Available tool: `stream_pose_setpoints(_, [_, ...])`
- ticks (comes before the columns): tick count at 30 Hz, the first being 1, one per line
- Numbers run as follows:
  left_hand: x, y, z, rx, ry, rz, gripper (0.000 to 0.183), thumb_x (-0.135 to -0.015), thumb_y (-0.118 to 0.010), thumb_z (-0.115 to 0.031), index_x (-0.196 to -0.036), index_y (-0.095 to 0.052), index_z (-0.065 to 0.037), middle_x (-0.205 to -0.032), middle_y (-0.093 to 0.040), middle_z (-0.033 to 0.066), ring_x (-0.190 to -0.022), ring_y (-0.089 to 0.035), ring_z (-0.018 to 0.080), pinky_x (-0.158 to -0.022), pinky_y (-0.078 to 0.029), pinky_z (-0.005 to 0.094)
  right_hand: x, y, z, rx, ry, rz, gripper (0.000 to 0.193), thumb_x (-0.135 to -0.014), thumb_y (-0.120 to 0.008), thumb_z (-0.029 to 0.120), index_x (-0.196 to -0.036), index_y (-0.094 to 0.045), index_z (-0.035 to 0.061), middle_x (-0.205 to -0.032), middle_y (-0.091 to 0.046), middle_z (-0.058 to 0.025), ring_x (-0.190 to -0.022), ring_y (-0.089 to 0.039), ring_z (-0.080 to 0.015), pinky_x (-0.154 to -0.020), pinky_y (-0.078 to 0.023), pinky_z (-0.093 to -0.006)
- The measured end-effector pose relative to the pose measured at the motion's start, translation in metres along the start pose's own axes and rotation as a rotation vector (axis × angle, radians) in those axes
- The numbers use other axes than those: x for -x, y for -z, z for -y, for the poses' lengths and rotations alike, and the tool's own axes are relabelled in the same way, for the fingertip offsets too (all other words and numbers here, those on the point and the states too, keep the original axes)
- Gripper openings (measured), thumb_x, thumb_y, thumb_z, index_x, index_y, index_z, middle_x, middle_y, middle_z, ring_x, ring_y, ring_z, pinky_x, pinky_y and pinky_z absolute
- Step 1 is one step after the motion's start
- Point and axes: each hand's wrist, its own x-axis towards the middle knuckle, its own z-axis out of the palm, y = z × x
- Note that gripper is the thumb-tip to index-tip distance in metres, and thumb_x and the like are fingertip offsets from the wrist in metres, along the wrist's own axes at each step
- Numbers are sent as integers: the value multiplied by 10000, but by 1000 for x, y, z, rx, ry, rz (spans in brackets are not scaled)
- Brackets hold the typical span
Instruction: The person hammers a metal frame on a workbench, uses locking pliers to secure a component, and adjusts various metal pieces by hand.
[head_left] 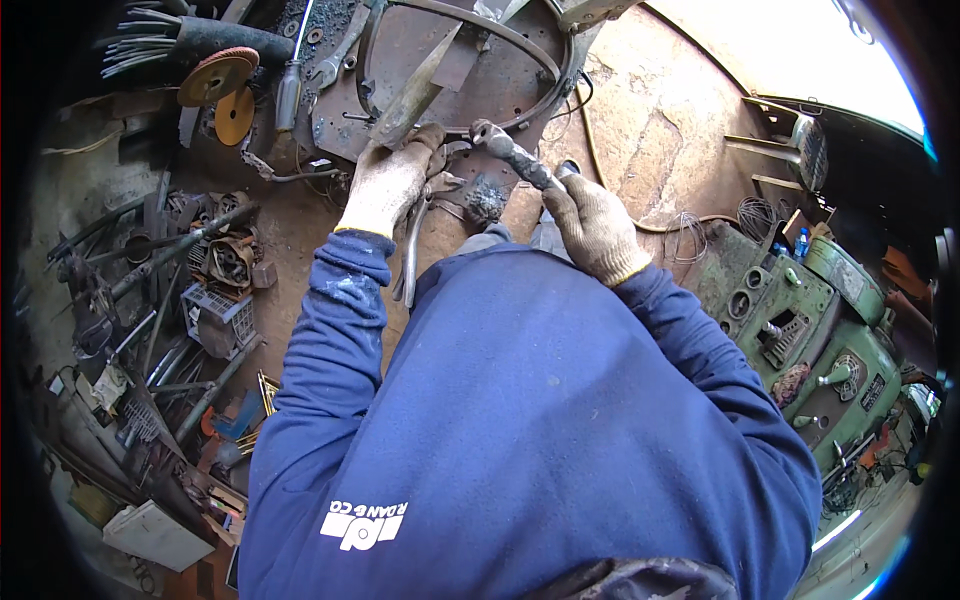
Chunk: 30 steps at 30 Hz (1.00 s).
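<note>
My left hand (390, 185), in a pale work glove, is closed around the near end of a flat greyish strip (415, 100). The strip slants up across a bent metal ring frame (540, 55) on the metal worktable (335, 120). In its glove, my right hand (600, 232) grips a hammer (515, 155) by the handle, its worn head pointing up and left toward the table edge. Beside my left wrist, a pair of long metal handles (411, 250), apparently of pliers or a clamp, hangs below the table edge.
An open-end wrench (337, 62), a screwdriver (289, 95) and orange abrasive discs (234, 113) lie at the table's left. Scrap metal and a grey crate (222, 318) crowd the left floor. On the right are a green machine (800, 320), a stool (805, 150) and coiled wire (757, 215).
</note>
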Motion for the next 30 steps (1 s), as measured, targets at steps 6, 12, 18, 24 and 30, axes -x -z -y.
stream_pose_setpoints(6, [-8,5,8,-55,-44,72,278,-976,-680,-276,-769,-628,-98,-675,-532,-44,-548,-468,65,-511,-452,227,0,-3,2,-29,-41,-2,370,-1025,-531,371,-1093,-647,27,-865,-664,-255,-876,-649,-448,-756,-497,-502])
stream_pose_setpoints(12, [-11,10,9,3,-58,109,135,-969,-657,-156,-963,-663,-21,-703,-566,-9,-548,-504,78,-485,-437,242,18,-4,-1,-324,-181,-3,349,-1027,-545,342,-1042,-665,14,-797,-655,-202,-790,-650,-374,-724,-498,-432])
stream_pose_setpoints(18, [0,8,4,-169,-101,171,260,-1004,-600,-254,-793,-576,-103,-695,-507,-44,-547,-467,58,-482,-381,242,28,-9,-21,-448,-158,-129,369,-1075,-481,318,-1005,-657,2,-662,-562,-10,-520,-521,-79,-483,-437,-258])
stream_pose_setpoints(24, [27,36,26,-168,-90,142,318,-979,-653,-309,-956,-646,8,-706,-570,16,-530,-525,89,-487,-496,258,33,0,-28,-416,-132,-128,356,-1069,-496,318,-1008,-664,10,-659,-564,-13,-521,-524,-86,-492,-439,-263])
stream_pose_setpoints(30, [38,70,30,-441,-554,-123,590,-949,-655,-556,-1079,-668,19,-676,-628,32,-571,-594,110,-539,-485,285,39,1,-30,-430,-189,-104,349,-1062,-513,319,-1014,-667,9,-666,-566,-14,-526,-522,-91,-497,-441,-269])
